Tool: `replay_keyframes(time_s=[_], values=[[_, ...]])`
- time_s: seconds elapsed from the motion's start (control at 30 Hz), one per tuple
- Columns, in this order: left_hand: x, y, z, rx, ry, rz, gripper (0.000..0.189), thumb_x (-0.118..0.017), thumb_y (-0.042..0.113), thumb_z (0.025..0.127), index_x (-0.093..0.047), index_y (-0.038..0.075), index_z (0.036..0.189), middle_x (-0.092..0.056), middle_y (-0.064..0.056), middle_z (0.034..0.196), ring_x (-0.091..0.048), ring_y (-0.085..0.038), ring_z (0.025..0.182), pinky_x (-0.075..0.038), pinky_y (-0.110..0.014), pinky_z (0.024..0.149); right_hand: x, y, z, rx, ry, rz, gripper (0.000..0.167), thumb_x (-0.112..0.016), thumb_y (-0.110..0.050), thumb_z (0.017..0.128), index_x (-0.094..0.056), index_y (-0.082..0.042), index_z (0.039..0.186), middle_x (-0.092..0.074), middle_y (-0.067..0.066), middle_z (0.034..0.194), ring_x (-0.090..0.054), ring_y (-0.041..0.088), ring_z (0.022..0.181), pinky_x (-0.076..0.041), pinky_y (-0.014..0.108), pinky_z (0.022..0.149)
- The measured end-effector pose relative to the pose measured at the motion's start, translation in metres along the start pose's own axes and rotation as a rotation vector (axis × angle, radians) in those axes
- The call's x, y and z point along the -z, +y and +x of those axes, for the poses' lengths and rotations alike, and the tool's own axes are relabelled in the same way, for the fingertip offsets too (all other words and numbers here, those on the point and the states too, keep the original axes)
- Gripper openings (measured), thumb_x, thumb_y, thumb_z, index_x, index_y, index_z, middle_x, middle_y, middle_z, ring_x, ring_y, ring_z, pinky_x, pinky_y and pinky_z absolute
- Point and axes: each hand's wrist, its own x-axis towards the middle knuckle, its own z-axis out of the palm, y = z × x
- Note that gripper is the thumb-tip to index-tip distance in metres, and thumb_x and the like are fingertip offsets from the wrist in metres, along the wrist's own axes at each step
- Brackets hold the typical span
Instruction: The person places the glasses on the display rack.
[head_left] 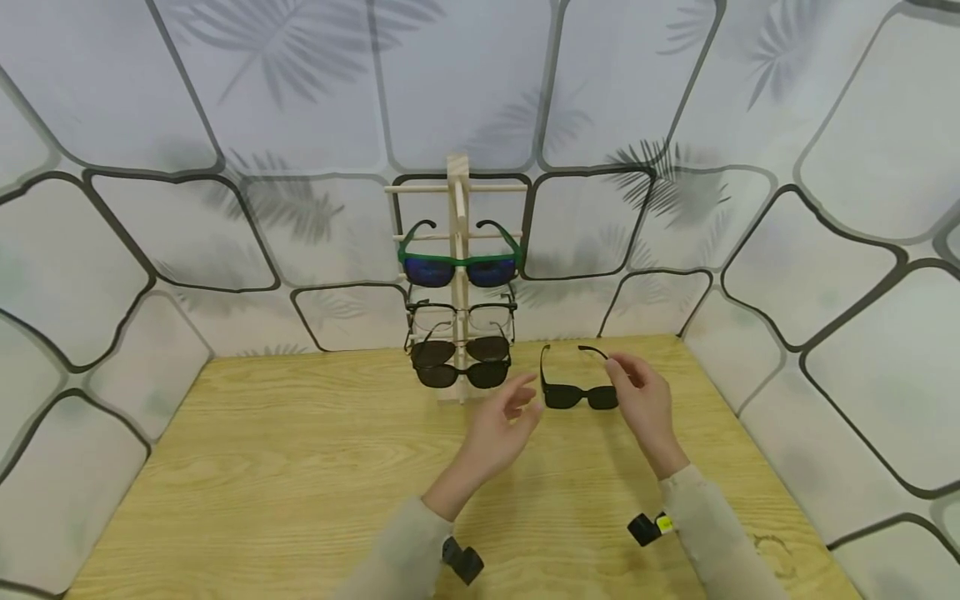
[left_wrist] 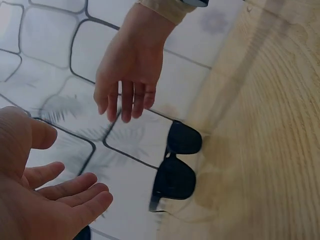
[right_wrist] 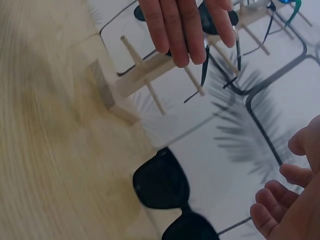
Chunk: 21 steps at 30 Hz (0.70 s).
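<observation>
A pair of black sunglasses (head_left: pixel 566 396) rests on the wooden table, lenses facing me and temples reaching back. To its left is my left hand (head_left: pixel 501 425), fingers loosely bent and apart from the frame. On the other side, my right hand (head_left: pixel 643 404) overlaps the right temple in the head view. In the left wrist view that same right hand (left_wrist: pixel 132 70) hangs with relaxed fingers, a gap between it and the sunglasses (left_wrist: pixel 175 177). Seen from the right wrist, the sunglasses (right_wrist: pixel 162 182) also sit apart from both hands, which hold nothing.
Just left of the sunglasses stands a wooden display rack (head_left: pixel 459 208) with pegs. It carries green-framed sunglasses (head_left: pixel 457 271), clear glasses (head_left: pixel 461 315) and dark sunglasses (head_left: pixel 461 375) below. Patterned walls (head_left: pixel 337 317) enclose the wooden table (head_left: pixel 300 467) at the back and sides.
</observation>
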Motion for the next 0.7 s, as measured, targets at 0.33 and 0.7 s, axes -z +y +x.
replay_keyframes(time_s=[0.33, 0.7], values=[[-0.018, -0.034, 0.01, 0.081, -0.038, 0.01, 0.053, -0.054, 0.034, 0.112, -0.047, 0.012, 0.159, -0.062, -0.024, 0.146, -0.064, -0.04, 0.132, -0.053, -0.055, 0.108, 0.006, 0.034, 0.004, -0.055, 0.049, -0.035, 0.044, -0.058, -0.037, 0.109, -0.067, -0.005, 0.137, -0.069, 0.019, 0.134, -0.055, -0.009, 0.09, -0.046, 0.01, 0.076], [-0.036, -0.047, 0.025, 0.181, -0.087, 0.026, 0.058, -0.05, 0.04, 0.113, -0.039, 0.017, 0.164, -0.049, -0.022, 0.16, -0.05, -0.036, 0.148, -0.044, -0.055, 0.118, 0.005, 0.053, 0.01, -0.166, 0.05, -0.063, 0.046, -0.057, -0.037, 0.109, -0.065, -0.004, 0.14, -0.064, 0.021, 0.135, -0.058, 0.027, 0.116, -0.044, 0.018, 0.077]])
